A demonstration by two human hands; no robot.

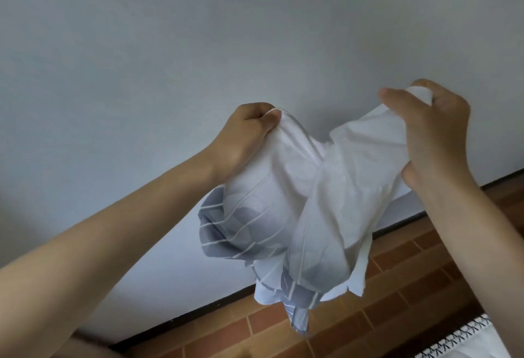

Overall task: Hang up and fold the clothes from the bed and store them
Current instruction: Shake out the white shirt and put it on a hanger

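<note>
A bunched garment, white on the outside with grey fabric striped in white showing at its lower part, hangs in the air in front of a pale wall. My left hand grips its upper left edge with curled fingers. My right hand pinches the upper right edge between thumb and fingers. The cloth sags and twists between both hands, and its lowest tip dangles near the floor line.
A pale wall fills most of the view, ending at a dark skirting board. Below it lies a reddish brick-pattern floor. A white fabric with a dark zigzag trim shows at the bottom right corner.
</note>
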